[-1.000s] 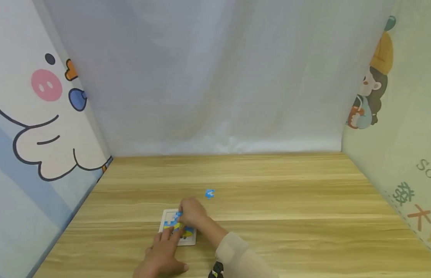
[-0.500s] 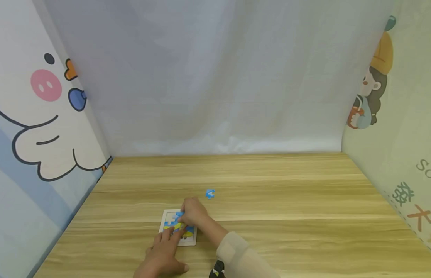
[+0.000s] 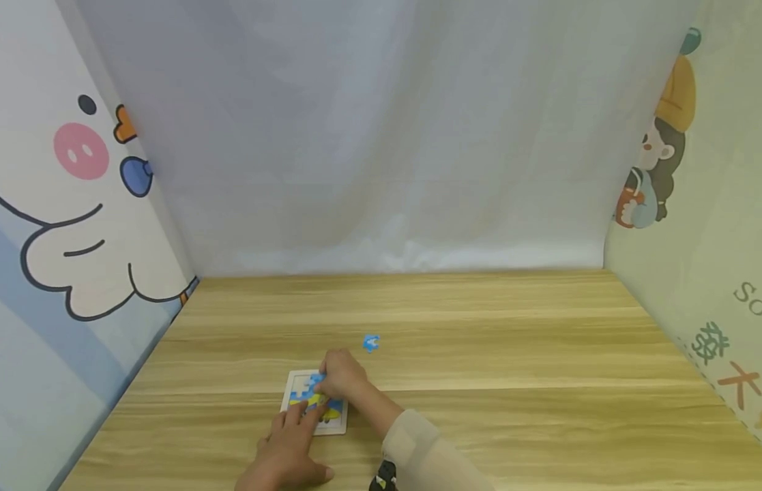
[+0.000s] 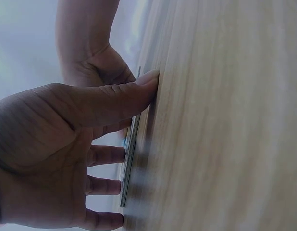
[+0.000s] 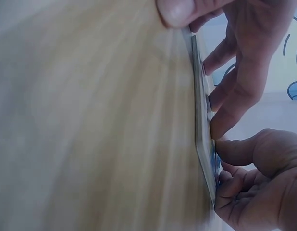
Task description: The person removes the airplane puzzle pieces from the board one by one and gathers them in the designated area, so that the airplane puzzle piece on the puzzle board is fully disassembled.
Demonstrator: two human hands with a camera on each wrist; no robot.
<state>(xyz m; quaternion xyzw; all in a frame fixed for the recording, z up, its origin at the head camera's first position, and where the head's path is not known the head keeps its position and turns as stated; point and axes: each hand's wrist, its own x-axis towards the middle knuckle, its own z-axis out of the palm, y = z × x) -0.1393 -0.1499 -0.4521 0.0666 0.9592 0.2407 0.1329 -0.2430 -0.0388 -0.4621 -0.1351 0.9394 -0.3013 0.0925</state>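
Two hands work on a small puzzle board [image 3: 295, 390] lying flat near the front edge of the wooden surface [image 3: 479, 354]. The left hand [image 3: 288, 447] presses straight fingers [image 4: 107, 155] on its near side; the right hand [image 3: 342, 376] curls over the far right corner, fingertips down on a blue piece, though whether they pinch it is unclear. One loose blue piece [image 3: 371, 342] lies just beyond, nearer the right hand, toward the back edge.
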